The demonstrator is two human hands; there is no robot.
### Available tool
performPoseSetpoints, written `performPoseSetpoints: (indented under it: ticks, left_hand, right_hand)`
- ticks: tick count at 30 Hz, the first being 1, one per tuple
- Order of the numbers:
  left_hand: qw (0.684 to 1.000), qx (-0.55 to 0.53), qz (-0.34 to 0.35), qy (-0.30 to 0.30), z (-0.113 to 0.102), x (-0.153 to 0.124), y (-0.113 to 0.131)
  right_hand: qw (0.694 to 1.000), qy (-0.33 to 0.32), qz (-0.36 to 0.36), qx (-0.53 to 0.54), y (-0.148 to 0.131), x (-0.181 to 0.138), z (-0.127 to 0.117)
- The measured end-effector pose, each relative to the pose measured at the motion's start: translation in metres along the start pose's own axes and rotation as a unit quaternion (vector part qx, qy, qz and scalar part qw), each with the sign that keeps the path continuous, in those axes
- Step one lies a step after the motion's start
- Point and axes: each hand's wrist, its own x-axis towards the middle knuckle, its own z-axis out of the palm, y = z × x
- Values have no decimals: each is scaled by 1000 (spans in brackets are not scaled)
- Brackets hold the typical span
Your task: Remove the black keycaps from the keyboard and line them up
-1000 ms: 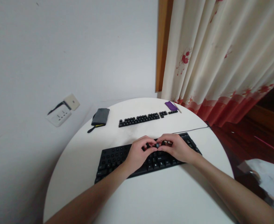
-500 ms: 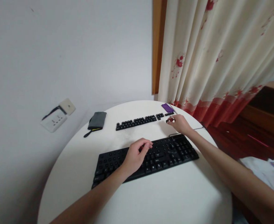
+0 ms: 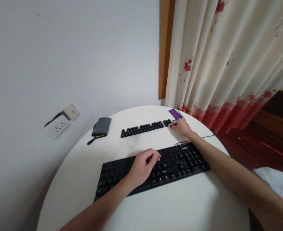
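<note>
My left hand (image 3: pixel 145 165) is over the middle of a black keyboard (image 3: pixel 172 171), its fingers curled in and the thumb close against them. Whatever those fingers may hold is hidden. Farther off, my right hand (image 3: pixel 182 127) pinches a small black keycap (image 3: pixel 171 126) at the right end of a row of loose keycaps (image 3: pixel 142 129). A thin, pale metallic piece (image 3: pixel 174 122) shows at the same fingertips, too small to name. Several keys appear removed from the keyboard's upper rows, where small round stems show.
On the white round table (image 3: pixel 83 179), a grey pouch (image 3: pixel 101 126) with a dark strap lies left of the keycaps. A purple flat item (image 3: pixel 175 113) lies behind my right hand. The keyboard cable (image 3: pixel 201 137) runs right. Wall and curtain (image 3: pixel 204 64) border the table.
My right hand has moved slightly left and down onto the table beside the small group of keycaps. My left hand stays over the keyboard. The whole view has shifted a little.
</note>
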Motion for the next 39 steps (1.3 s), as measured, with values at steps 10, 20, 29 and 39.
performPoseSetpoints:
  ticks: [10, 20, 29, 39]
  left_hand:
    - [1000, 27, 4, -13, 1, 0, -4]
    - [999, 31, 14, -18, 0, -1, -6]
    - [999, 43, 11, -22, 0, 0, -6]
    - [998, 46, 21, -24, 0, 0, -7]
  right_hand:
    - [999, -9, 43, -2, 2, -3, 3]
    - [999, -7, 32, -2, -2, 12, 5]
    - [1000, -2, 12, -2, -4, 13, 7]
    - [1000, 3, 2, -3, -4, 13, 9]
